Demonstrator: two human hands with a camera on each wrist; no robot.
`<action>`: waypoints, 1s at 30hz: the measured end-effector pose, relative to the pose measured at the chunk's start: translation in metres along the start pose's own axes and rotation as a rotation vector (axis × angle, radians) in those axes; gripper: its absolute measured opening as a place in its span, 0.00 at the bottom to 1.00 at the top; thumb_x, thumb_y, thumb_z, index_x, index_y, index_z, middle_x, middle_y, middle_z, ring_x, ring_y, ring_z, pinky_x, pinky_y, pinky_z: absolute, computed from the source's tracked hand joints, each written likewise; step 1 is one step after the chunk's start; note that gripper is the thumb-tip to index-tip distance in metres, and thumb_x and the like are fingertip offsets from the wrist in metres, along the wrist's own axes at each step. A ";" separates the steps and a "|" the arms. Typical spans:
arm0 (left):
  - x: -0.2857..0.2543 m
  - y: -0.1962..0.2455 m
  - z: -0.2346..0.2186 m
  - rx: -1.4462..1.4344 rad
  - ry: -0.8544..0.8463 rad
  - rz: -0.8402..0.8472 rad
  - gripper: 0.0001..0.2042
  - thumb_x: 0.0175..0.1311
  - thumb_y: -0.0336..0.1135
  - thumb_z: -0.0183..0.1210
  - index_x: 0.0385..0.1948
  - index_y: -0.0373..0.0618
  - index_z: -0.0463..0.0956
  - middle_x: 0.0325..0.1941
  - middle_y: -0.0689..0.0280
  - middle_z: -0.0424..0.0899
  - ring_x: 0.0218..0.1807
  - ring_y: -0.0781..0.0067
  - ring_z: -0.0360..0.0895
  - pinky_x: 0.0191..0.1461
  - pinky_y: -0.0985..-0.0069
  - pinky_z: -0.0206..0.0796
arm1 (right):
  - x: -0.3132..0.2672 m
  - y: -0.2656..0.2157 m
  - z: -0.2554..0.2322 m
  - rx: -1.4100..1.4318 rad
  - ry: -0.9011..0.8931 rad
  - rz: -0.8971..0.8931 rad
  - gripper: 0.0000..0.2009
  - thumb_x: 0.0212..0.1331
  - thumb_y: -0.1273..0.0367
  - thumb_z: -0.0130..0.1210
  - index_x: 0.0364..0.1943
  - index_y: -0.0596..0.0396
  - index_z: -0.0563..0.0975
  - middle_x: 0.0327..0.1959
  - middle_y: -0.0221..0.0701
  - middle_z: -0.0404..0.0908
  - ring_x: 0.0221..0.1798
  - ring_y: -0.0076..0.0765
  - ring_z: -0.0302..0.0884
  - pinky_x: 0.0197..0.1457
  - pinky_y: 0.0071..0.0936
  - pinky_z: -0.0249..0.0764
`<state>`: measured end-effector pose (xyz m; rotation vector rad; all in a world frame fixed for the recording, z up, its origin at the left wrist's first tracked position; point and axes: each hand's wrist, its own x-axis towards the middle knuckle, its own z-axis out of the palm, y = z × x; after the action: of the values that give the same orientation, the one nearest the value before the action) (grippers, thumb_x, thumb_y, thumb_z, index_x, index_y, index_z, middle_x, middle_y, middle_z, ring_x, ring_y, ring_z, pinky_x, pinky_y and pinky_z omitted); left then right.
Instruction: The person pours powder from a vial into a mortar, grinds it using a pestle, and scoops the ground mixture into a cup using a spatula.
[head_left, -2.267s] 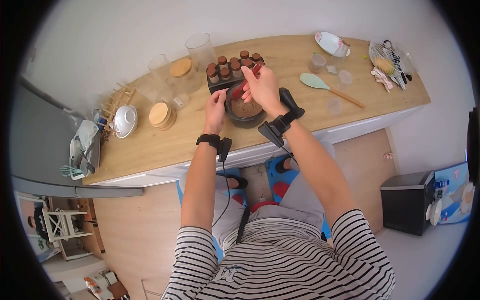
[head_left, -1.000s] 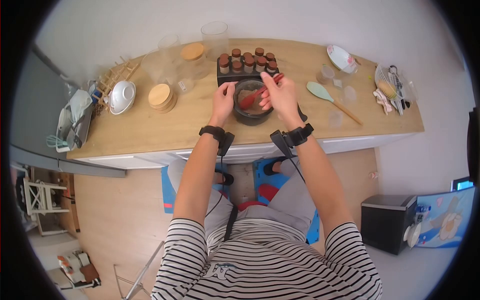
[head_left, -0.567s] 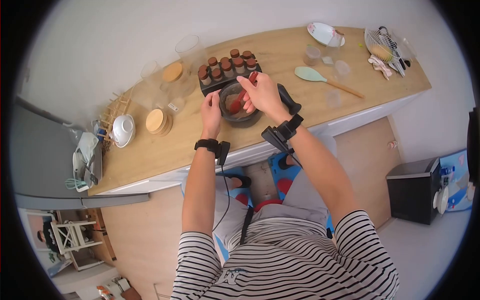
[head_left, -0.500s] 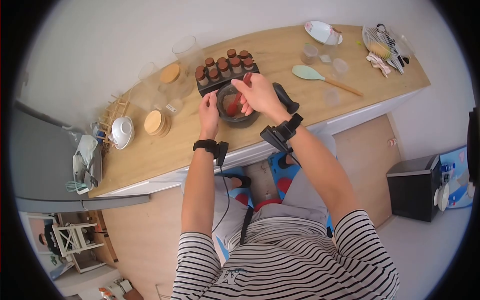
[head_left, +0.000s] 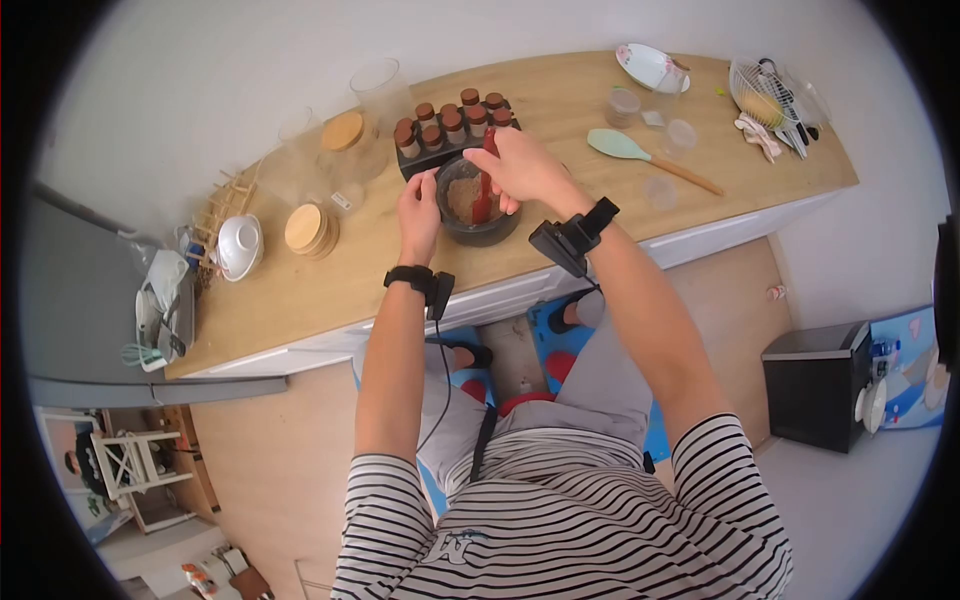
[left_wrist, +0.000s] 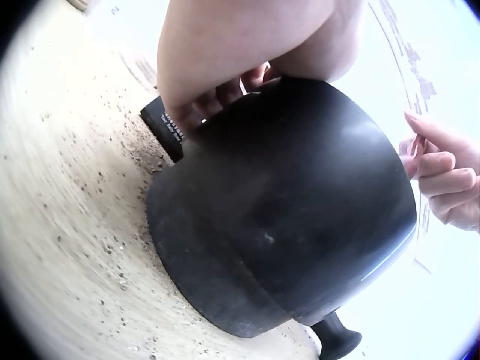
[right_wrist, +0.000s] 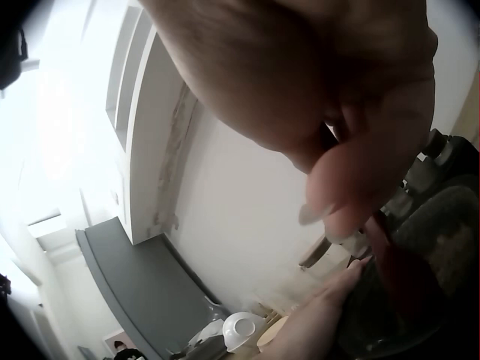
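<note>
A black mortar (head_left: 482, 236) with brown powder (head_left: 461, 194) inside stands near the counter's front edge. My left hand (head_left: 418, 216) grips its left rim; in the left wrist view the fingers reach around the dark wall (left_wrist: 300, 195). Above the right side of the mortar, my right hand (head_left: 528, 168) holds a red spatula (head_left: 483, 207) by its handle, the blade down in the powder near the right inner wall. The blade also shows in the right wrist view as a dark red shape (right_wrist: 401, 274). A black pestle (left_wrist: 336, 339) lies beside the mortar, hidden by my right arm in the head view.
Right behind the mortar is a black rack (head_left: 435, 160) of brown-capped jars. A mint spatula (head_left: 618, 145) with a wooden handle lies to the right. Wooden-lidded jars (head_left: 308, 230), clear glass jars (head_left: 382, 88) and a white bowl (head_left: 240, 246) stand on the left.
The red spatula has moved from the middle of the mortar to its right side and stands more upright. My right hand has shifted up and right, while my left hand keeps its hold.
</note>
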<state>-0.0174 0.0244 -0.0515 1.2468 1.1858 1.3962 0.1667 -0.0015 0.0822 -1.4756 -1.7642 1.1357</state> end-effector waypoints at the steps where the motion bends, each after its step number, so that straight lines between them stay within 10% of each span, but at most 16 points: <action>1: -0.002 0.003 0.000 0.030 0.006 -0.001 0.15 0.74 0.37 0.47 0.46 0.36 0.79 0.37 0.68 0.82 0.39 0.81 0.74 0.46 0.82 0.66 | 0.006 0.005 0.002 -0.027 -0.004 -0.022 0.24 0.67 0.60 0.51 0.22 0.71 0.71 0.16 0.40 0.77 0.13 0.34 0.78 0.16 0.29 0.75; 26: 0.005 -0.017 0.008 0.094 0.158 0.123 0.13 0.69 0.37 0.49 0.40 0.39 0.81 0.34 0.56 0.84 0.38 0.61 0.81 0.46 0.70 0.70 | 0.011 -0.016 -0.013 -0.374 0.061 -0.029 0.17 0.64 0.66 0.49 0.20 0.65 0.73 0.13 0.35 0.75 0.12 0.31 0.76 0.17 0.27 0.73; 30: 0.007 -0.016 0.008 0.075 0.126 0.062 0.13 0.71 0.36 0.50 0.42 0.37 0.80 0.33 0.62 0.84 0.37 0.74 0.78 0.45 0.76 0.68 | 0.012 -0.006 -0.009 -0.409 -0.040 -0.049 0.15 0.67 0.65 0.50 0.28 0.67 0.73 0.19 0.33 0.77 0.14 0.25 0.75 0.15 0.22 0.71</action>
<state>-0.0094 0.0347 -0.0659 1.2721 1.3050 1.5064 0.1688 0.0121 0.0913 -1.6344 -2.1401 0.8142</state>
